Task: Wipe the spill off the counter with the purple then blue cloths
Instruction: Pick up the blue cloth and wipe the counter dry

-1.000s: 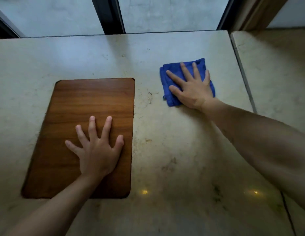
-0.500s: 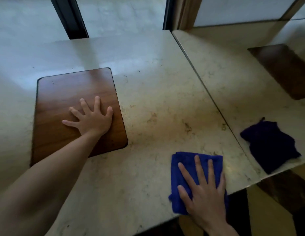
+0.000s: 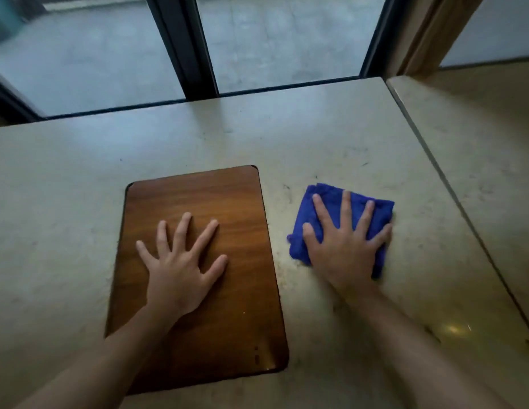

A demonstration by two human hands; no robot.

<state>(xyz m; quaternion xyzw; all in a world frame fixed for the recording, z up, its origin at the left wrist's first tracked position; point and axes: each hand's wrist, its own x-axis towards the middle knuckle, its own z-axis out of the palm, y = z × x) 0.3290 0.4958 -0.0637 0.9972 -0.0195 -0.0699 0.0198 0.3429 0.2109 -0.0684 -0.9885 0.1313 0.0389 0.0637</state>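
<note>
I press blue cloth [image 3: 325,199] flat on counter [image 3: 316,137] with right hand [image 3: 344,249], fingers straight. Left hand [image 3: 180,267] flat on wooden board [image 3: 198,190], holding nothing. Second cloth stage, I judge; faint specks left. Purple cloth not visible.

The cloth [image 3: 331,202] is bright blue. The board [image 3: 216,305] shows warm brown wood grain. The counter [image 3: 331,134] is pale cream, faintly speckled.

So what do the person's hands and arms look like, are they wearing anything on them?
Both are bare. The left hand and right hand show no gloves, rings or watch, and both forearms are uncovered, with no sleeves in view.
</note>
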